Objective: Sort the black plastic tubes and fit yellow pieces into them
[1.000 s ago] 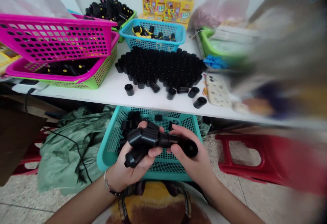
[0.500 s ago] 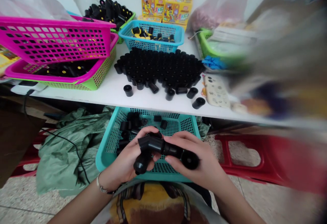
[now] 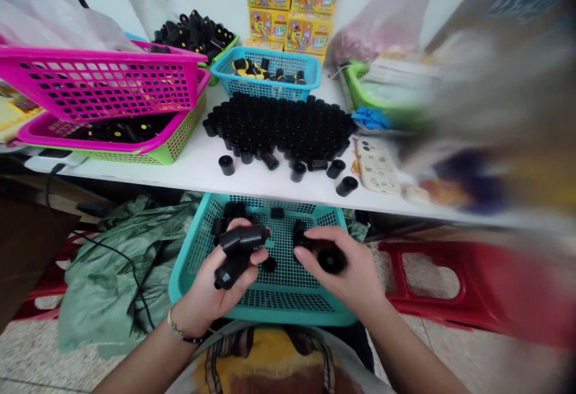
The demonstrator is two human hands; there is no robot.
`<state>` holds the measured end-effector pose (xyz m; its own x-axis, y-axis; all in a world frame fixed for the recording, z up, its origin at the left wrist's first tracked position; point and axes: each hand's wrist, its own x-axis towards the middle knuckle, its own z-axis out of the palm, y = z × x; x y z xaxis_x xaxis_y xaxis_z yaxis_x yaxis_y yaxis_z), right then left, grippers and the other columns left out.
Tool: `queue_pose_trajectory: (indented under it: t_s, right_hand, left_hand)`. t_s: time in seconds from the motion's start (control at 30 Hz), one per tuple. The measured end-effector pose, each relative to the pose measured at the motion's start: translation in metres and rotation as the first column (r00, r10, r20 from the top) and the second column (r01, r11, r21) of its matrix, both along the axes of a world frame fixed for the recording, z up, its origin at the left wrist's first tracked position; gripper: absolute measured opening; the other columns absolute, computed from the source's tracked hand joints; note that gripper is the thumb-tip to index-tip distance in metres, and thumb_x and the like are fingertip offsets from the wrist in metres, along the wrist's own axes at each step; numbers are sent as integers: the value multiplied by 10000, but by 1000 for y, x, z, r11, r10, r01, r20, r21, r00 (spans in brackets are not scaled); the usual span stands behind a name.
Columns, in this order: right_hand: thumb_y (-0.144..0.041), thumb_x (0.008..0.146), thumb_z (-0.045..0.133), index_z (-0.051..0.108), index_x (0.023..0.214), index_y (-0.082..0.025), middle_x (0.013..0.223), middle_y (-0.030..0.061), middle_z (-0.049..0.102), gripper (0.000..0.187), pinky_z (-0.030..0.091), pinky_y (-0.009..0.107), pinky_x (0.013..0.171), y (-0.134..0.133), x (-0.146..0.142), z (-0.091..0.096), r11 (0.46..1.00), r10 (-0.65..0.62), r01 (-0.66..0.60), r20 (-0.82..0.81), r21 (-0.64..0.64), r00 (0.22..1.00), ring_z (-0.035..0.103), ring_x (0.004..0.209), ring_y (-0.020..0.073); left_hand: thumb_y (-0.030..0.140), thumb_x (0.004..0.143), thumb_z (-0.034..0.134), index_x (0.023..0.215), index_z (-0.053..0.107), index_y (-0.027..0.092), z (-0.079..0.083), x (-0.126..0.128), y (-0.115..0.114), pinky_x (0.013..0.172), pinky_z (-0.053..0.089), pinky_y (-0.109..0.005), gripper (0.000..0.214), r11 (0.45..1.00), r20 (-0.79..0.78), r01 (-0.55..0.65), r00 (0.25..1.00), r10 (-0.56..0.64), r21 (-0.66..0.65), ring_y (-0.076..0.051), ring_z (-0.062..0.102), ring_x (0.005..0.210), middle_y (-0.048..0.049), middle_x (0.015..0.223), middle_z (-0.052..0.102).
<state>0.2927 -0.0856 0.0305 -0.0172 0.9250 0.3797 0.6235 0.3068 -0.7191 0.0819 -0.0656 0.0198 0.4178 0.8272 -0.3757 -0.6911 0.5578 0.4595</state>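
My left hand (image 3: 220,280) grips a black plastic elbow piece (image 3: 238,250) in its fingers, over the teal mesh basket (image 3: 288,317) on my lap. My right hand (image 3: 337,268) closes on a short black cylinder piece (image 3: 330,259), partly hidden by the fingers. The two pieces are apart, with a gap between my hands. Loose black parts (image 3: 234,214) lie in the basket below and beside my hands.
Rows of black cylinders (image 3: 279,124) stand on the white table (image 3: 202,172) ahead. Beyond them sit a blue basket (image 3: 265,73) and stacked magenta baskets (image 3: 103,85). Yellow boxes (image 3: 292,7) rise behind. A green sack (image 3: 121,262) lies left, a red stool (image 3: 432,280) right.
The elbow piece and the cylinder piece, joined earlier, are now separated, one in each hand. My hands have moved apart and lower over the basket.
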Motion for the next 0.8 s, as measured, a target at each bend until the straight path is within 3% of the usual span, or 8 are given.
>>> queue_pose_trajectory:
  t_s: [0.13, 0.27, 0.37, 0.43, 0.57, 0.63, 0.7, 0.8]
  right_hand:
    - [-372, 883, 632, 614, 979, -236, 928, 74, 696, 167, 543, 413, 828, 54, 18, -14, 955, -166, 93, 251, 281, 953, 639, 911, 248]
    - [-381, 923, 560, 636, 1006, -182, 982, 119, 674, 228, 475, 464, 884, 101, 32, -23, 935, -245, 82, 465, 344, 851, 565, 979, 294]
    - [-402, 909, 578, 630, 1105, -168, 1158, 162, 610, 310, 408, 501, 962, 105, 30, -17, 919, -303, 119, 479, 377, 824, 516, 1089, 323]
    - [-415, 896, 598, 603, 1121, -200, 1136, 145, 602, 312, 401, 499, 966, 94, 22, -10, 921, -292, 141, 404, 363, 867, 530, 1078, 309]
    - [-480, 821, 675, 388, 1125, -244, 849, 14, 583, 480, 513, 370, 733, 55, 3, -3, 1000, 10, -12, 88, 14, 996, 605, 760, 198]
    - [-499, 775, 713, 271, 1126, -253, 937, 30, 561, 616, 531, 350, 701, 37, -4, -4, 974, 189, -191, -29, -123, 982, 612, 776, 190]
    - [-454, 865, 617, 220, 1113, -264, 1099, 88, 510, 505, 539, 363, 773, 23, -8, -5, 923, 339, -346, -72, -169, 938, 607, 918, 199]
    - [-306, 1002, 353, 233, 1073, -281, 1202, 103, 441, 141, 525, 359, 847, 12, -11, -2, 875, 434, -452, -133, -175, 891, 562, 1051, 181]
  left_hand:
    - [188, 774, 698, 947, 569, 269, 5, -5, 3, 417, 371, -108, 230, 999, 1, -50, 999, 50, -21, -81, 545, 637, -59, 1054, 616]
    - [181, 755, 721, 946, 557, 274, 7, -4, -2, 394, 356, -98, 268, 998, 32, -33, 999, 35, -43, -83, 545, 617, -59, 1040, 616]
    - [204, 775, 728, 969, 557, 288, 5, -4, -5, 399, 361, -100, 272, 1000, 64, -19, 998, 21, -20, -91, 558, 636, -68, 1064, 612]
    - [215, 802, 713, 973, 560, 290, 4, -4, -5, 410, 371, -100, 241, 1000, 75, -7, 997, 6, 13, -95, 566, 656, -68, 1070, 605]
    - [227, 825, 689, 961, 550, 273, 6, -1, -4, 402, 363, -96, 200, 998, 71, 20, 997, -24, 53, -92, 561, 650, -54, 1019, 593]
    - [223, 825, 685, 968, 539, 270, 8, 0, -3, 404, 358, -97, 210, 998, 55, 35, 998, -38, 51, -91, 559, 646, -44, 984, 585]
    - [226, 822, 687, 979, 527, 267, 8, 2, -3, 407, 352, -100, 227, 997, 43, 55, 997, -57, 46, -93, 559, 647, -38, 953, 577]
    - [241, 825, 686, 973, 510, 266, 7, 2, -4, 407, 335, -106, 230, 994, 34, 98, 994, -100, 45, -97, 552, 631, -22, 862, 560]
